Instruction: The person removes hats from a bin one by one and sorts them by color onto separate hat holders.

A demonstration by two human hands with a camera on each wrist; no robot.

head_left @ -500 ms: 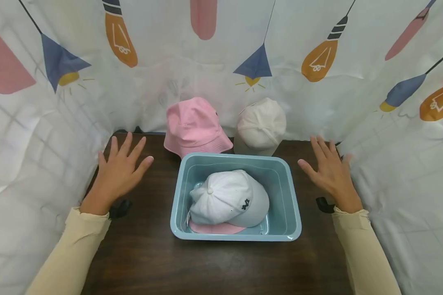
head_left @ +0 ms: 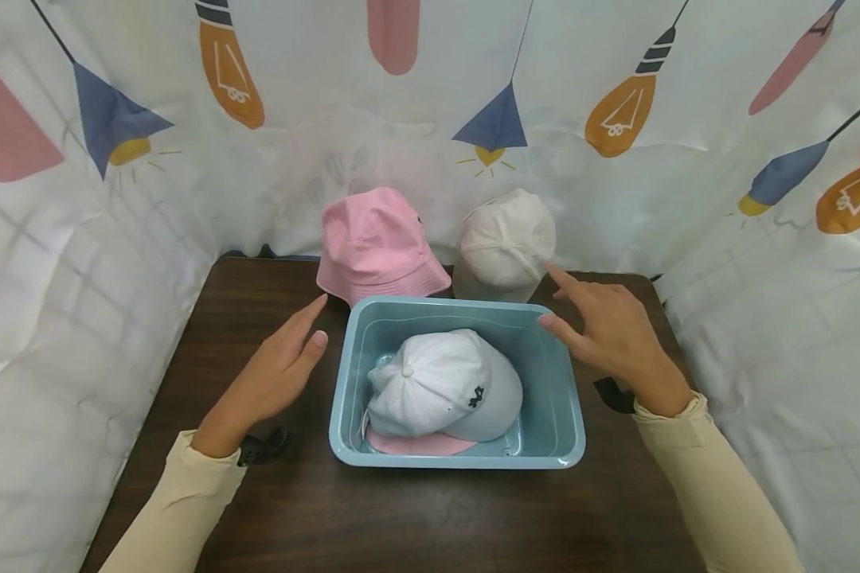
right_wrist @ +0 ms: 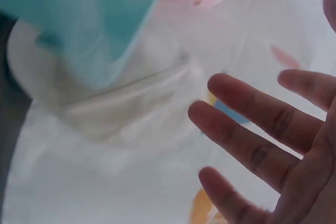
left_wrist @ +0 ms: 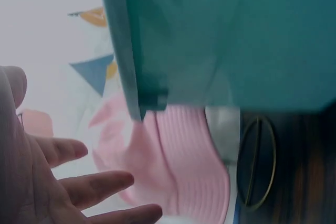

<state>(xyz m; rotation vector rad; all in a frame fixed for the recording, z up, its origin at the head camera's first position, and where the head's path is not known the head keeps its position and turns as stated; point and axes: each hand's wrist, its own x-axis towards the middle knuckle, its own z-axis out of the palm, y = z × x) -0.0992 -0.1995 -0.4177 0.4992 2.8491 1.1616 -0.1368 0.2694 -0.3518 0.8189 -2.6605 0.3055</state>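
A light blue plastic basin [head_left: 344, 398] stands mid-table, and in it a white cap [head_left: 430, 382] lies over something with a pink brim [head_left: 419, 444]. Behind the basin are a pink bucket hat [head_left: 376, 247] on the left and a cream cap [head_left: 509, 239] on the right. My left hand [head_left: 268, 378] hovers left of the basin, fingers extended toward the pink hat and holding nothing. Near the basin's right back corner is my right hand [head_left: 612, 330], its fingers loosely spread toward the cream cap. The right wrist view shows those fingers [right_wrist: 252, 111] apart from the cap.
The dark wooden table [head_left: 430, 517] reaches out around the basin. White curtain [head_left: 287, 183] printed with lamps and bulbs hangs behind the hats and along both sides.
Both hands have moved inward from the table's sides toward the basin and hats. The basin and hats have stayed in place.
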